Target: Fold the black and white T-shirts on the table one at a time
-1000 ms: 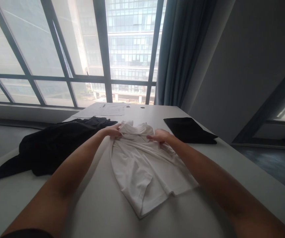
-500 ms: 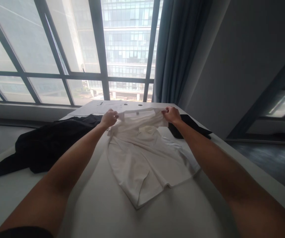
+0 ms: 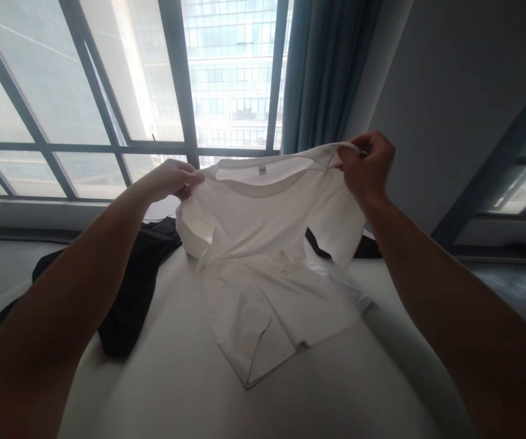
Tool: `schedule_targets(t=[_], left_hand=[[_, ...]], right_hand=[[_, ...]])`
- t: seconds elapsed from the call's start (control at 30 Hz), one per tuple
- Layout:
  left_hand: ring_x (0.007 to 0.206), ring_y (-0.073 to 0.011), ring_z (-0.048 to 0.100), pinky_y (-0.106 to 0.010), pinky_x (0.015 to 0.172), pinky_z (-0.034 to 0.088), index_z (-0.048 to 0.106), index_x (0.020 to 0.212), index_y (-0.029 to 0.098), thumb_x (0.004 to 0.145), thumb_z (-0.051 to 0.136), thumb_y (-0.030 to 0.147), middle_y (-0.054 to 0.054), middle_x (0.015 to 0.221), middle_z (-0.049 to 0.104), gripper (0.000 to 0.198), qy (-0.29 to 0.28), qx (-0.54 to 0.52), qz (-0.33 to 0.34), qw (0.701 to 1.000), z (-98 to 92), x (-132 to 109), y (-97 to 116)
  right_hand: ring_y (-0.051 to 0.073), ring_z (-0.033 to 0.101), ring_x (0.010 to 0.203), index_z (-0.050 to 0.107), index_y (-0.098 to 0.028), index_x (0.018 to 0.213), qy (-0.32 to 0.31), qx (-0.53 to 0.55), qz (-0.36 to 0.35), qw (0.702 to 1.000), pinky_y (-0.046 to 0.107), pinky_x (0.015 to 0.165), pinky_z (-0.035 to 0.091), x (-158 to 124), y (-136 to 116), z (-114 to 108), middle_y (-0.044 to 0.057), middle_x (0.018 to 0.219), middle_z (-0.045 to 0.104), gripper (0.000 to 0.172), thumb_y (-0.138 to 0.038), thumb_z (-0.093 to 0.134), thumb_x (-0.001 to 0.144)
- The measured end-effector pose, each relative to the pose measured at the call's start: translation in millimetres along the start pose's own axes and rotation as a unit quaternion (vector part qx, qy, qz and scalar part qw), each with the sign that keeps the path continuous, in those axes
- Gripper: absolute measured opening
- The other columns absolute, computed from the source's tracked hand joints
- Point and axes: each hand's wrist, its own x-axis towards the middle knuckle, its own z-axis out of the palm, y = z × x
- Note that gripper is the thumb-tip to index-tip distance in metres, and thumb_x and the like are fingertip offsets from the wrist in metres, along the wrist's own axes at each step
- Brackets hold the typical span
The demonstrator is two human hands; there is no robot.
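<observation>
A white T-shirt (image 3: pixel 267 244) hangs by its shoulders above a white table (image 3: pixel 162 378), its collar and small label facing me. The lower half of the shirt still lies crumpled on the tabletop. My left hand (image 3: pixel 171 180) is closed on the shirt's left shoulder. At the other shoulder, my right hand (image 3: pixel 369 164) pinches the fabric, raised a little higher than the left.
A loose black garment (image 3: pixel 128 286) lies on the table to the left of the shirt. A folded black item (image 3: pixel 363 247) peeks out behind the shirt on the right. Large windows (image 3: pixel 107 91) and a blue curtain (image 3: pixel 324 73) stand beyond the table's far edge.
Both hands have taken hold of the shirt's shoulders, moved apart and risen, lifting the upper half of the shirt off the table and spreading it.
</observation>
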Motion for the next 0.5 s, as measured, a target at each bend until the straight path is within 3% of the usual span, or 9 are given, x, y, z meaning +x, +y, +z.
schedule_targets(t=[0.07, 0.17, 0.23, 0.3, 0.4, 0.5], left_hand=[[0.078, -0.0182, 0.068, -0.036, 0.078, 0.054, 0.070, 0.095, 0.011, 0.091, 0.066, 0.040, -0.005, 0.084, 0.068, 0.030, -0.045, 0.052, -0.038, 0.997, -5.2, 23.2, -2.7], [0.110, -0.0259, 0.064, -0.039, 0.096, 0.050, 0.064, 0.118, 0.003, 0.099, 0.054, 0.028, -0.017, 0.115, 0.068, 0.033, 0.032, 0.120, -0.050, 0.991, 12.4, 75.2, -12.5], [0.140, -0.0310, 0.041, -0.043, 0.114, 0.034, 0.048, 0.139, 0.000, 0.098, 0.051, 0.016, -0.022, 0.146, 0.049, 0.044, 0.074, 0.157, -0.030, 0.984, 36.5, 106.3, -22.4], [0.151, -0.0337, 0.018, -0.044, 0.120, 0.023, 0.029, 0.152, -0.001, 0.096, 0.054, 0.014, -0.026, 0.161, 0.025, 0.063, 0.079, 0.179, -0.024, 0.980, 64.6, 124.1, -34.9], [0.153, -0.0356, 0.011, -0.048, 0.120, 0.022, 0.024, 0.156, 0.005, 0.098, 0.053, 0.024, -0.024, 0.165, 0.012, 0.068, -0.003, 0.252, -0.018, 0.968, 107.1, 119.9, -56.0], [0.148, -0.0361, 0.029, -0.046, 0.116, 0.030, 0.038, 0.151, 0.010, 0.099, 0.049, 0.039, -0.021, 0.161, 0.029, 0.061, -0.118, 0.301, 0.010, 0.946, 146.0, 85.4, -72.5]], right_hand=[[0.018, 0.065, 0.085, 0.062, -0.012, 0.102, -0.026, -0.045, -0.024, 0.998, 0.036, 0.079, 0.056, 14.9, 12.0, 18.3, 0.007, 0.093, 0.065, 0.026, -0.034, 0.057, 0.090], [0.025, 0.061, 0.116, 0.061, -0.012, 0.122, -0.147, -0.093, -0.035, 0.984, 0.041, 0.101, 0.048, 35.4, 41.8, 62.7, 0.014, 0.120, 0.065, 0.038, -0.028, 0.059, 0.088], [0.028, 0.046, 0.137, 0.051, -0.010, 0.140, -0.247, -0.129, -0.027, 0.960, 0.040, 0.113, 0.038, 41.3, 62.4, 91.8, 0.018, 0.146, 0.050, 0.061, -0.022, 0.066, 0.082], [0.029, 0.032, 0.147, 0.040, -0.011, 0.151, -0.315, -0.164, -0.011, 0.935, 0.041, 0.118, 0.031, 35.7, 78.9, 111.7, 0.018, 0.160, 0.032, 0.076, -0.023, 0.069, 0.081], [0.028, 0.030, 0.148, 0.040, -0.016, 0.152, -0.397, -0.199, -0.010, 0.896, 0.041, 0.120, 0.029, 3.5, 94.4, 118.8, 0.014, 0.162, 0.028, 0.070, -0.029, 0.064, 0.088], [0.027, 0.045, 0.139, 0.056, -0.018, 0.142, -0.511, -0.222, -0.013, 0.831, 0.034, 0.116, 0.034, -46.4, 99.6, 103.9, 0.011, 0.152, 0.047, 0.056, -0.031, 0.066, 0.088]])
